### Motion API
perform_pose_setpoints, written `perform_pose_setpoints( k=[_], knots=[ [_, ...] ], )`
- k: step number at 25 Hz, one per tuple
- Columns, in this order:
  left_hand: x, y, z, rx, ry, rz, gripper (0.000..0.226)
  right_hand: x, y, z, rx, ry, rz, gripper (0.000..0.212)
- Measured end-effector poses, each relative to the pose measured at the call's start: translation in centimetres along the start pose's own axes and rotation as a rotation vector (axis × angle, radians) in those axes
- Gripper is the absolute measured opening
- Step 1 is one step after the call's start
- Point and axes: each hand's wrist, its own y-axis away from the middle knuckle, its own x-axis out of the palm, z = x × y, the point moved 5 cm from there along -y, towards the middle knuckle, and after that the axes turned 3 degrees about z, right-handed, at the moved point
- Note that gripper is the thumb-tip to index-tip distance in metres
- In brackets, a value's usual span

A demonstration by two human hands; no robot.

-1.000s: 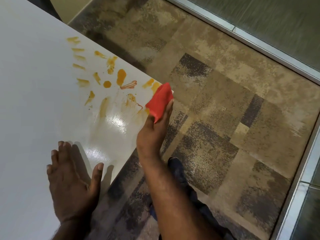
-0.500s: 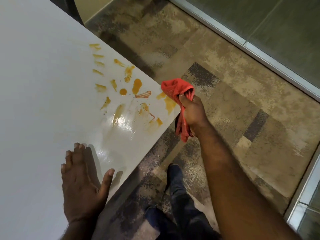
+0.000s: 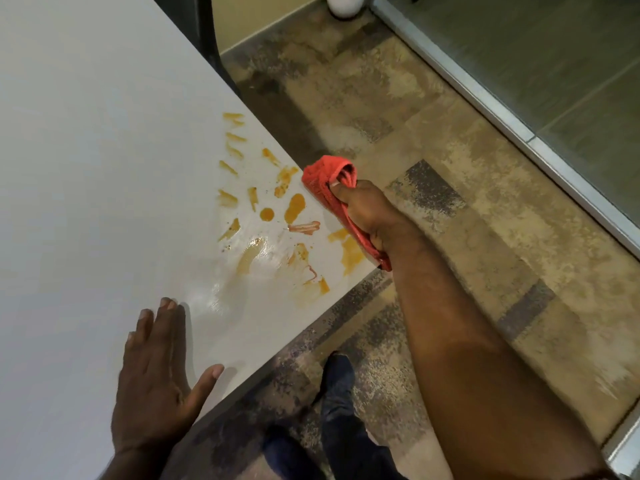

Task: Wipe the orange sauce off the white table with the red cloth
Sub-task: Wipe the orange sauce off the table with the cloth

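R hand [image 3: 372, 213] fisted round red cloth [image 3: 327, 178], fingers pressed together w/ thumb pinching fabric; bunched end poking up past thumb, a tail hanging out bottom of fist. Cloth at far-right edge of white tabletop [image 3: 86, 168], just beside the spill; touching surface or hovering a bit above, hard to tell from this angle. Orange sauce [image 3: 294, 206] in many dabs & streaks along that edge: short dashes farther out, round blob & oval blob mid, smeared thin patches w/ wet sheen nearer. One reddish streak [image 3: 304, 227] among them. L hand [image 3: 156, 386] flat on tabletop, palm down, fingers together & straight, thumb spread out toward the edge, well apart from sauce. No containers on tabletop. Patterned brown floor [image 3: 467, 168] beyond edge; dark-trousered leg & shoe [image 3: 337, 382] below. White rounded object [image 3: 344, 5] on floor at top, cut off by frame.
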Motion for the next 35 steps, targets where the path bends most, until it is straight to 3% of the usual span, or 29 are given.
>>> perform_pose_setpoints(
  k=[5,10,15,17,28,35],
  knots=[
    [-0.1,-0.1,-0.2,0.015,0.008,-0.016,0.103,0.3,-0.4,-0.2,-0.008,-0.059,0.061,0.03],
    [-0.4,0.0,-0.5,-0.001,0.023,-0.019,0.103,-0.3,1.7,-2.7,-0.038,0.01,0.009,0.029],
    [-0.4,0.1,-0.2,0.004,0.029,-0.022,0.102,-1.1,4.2,-6.2,0.008,0.043,-0.082,0.051],
    [-0.4,0.0,-0.1,-0.002,0.034,-0.026,0.102,-1.1,4.9,-6.9,0.008,0.04,-0.106,0.05],
    [-0.3,0.0,0.5,-0.018,0.036,-0.044,0.105,2.3,-0.1,0.0,-0.131,0.255,-0.097,0.043],
    [0.0,0.2,1.2,-0.023,0.083,-0.093,0.103,0.4,3.4,-3.8,-0.089,0.35,-0.213,0.036]
  ],
)
